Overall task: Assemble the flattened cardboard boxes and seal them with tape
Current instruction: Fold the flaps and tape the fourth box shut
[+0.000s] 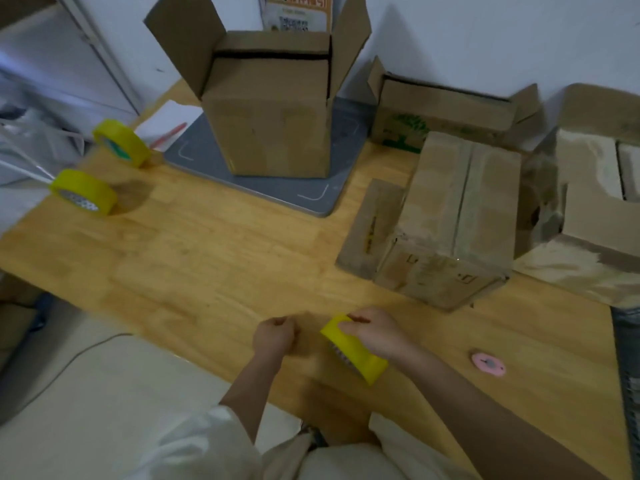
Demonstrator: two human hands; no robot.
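Note:
My right hand (375,332) grips a yellow tape roll (356,355) just above the wooden table's (207,258) near edge. My left hand (273,336) is beside it on the left, fingers curled as if pinching the clear tape end; the strip itself is too faint to make out. A closed cardboard box (450,220) lies on its side to the right. A tall box (273,112) with open top flaps stands upright on a grey mat (322,192) at the back.
Two more yellow tape rolls (123,142) (85,195) sit at the table's left end. A small pink cutter (488,365) lies to the right of my right hand. More worn boxes (446,112) (595,209) crowd the back right against the wall.

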